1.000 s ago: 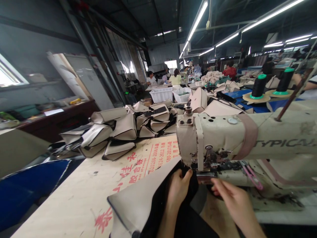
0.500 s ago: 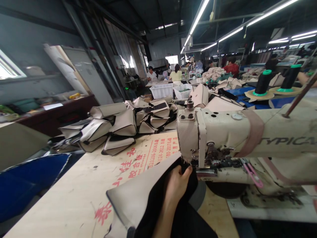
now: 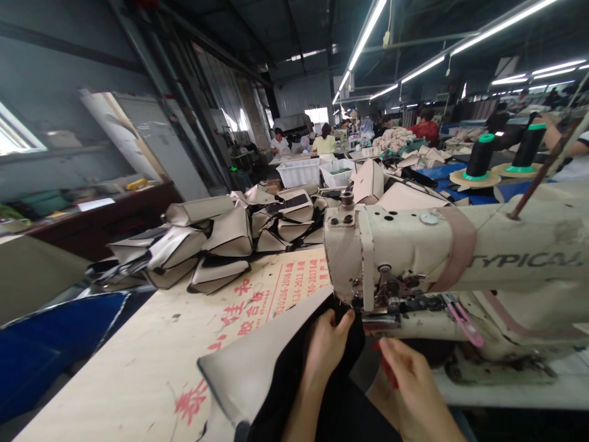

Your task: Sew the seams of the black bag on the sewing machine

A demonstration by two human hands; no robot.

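A beige bag piece (image 3: 248,362) with black edging and black lining (image 3: 292,362) lies under the head of the sewing machine (image 3: 405,245). My left hand (image 3: 326,344) is closed on the black lining, with its thumb and fingers just below the needle area. The needle itself is too small to make out. My right hand (image 3: 409,374) is curled beside the machine's arm, to the right of the bag. A small red object (image 3: 389,363) shows at its fingers; what kind it is I cannot tell, as the hand covers most of it.
Several beige bags (image 3: 230,230) are heaped behind the plywood table (image 3: 138,362). Black thread cones (image 3: 481,156) stand behind the machine. Pink-handled snips (image 3: 462,322) rest on the machine. A blue-lined bin (image 3: 55,344) is at the left. Other people work farther back.
My right hand has come into view at the lower right, with something red at its fingers. My left hand stays on the bag beneath the machine head. The view has shifted slightly.
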